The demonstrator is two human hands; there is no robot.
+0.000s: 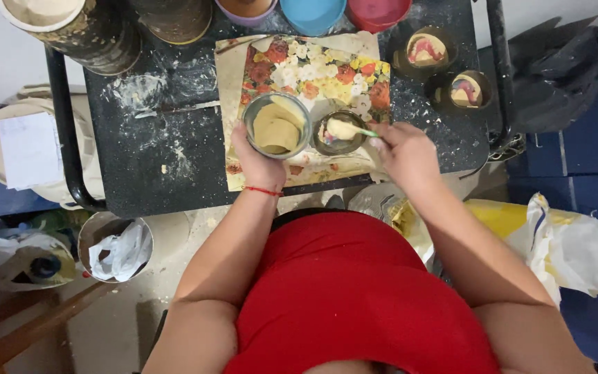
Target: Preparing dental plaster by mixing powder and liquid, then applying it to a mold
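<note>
Spoon (pixel 351 129) lies level, long axis left-right, loaded bowl pointing left over the small dark cup (pixel 338 134) on the floral mat (pixel 327 73). Left hand (pixel 257 161) grips the metal tin (pixel 277 126); right hand (pixel 404 150) pinches the spoon's handle.

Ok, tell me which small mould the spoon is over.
The small dark mould on the floral board, beside the cream-filled tin. The two others, holding pink swirls, sit untouched at the table's right edge.
</note>
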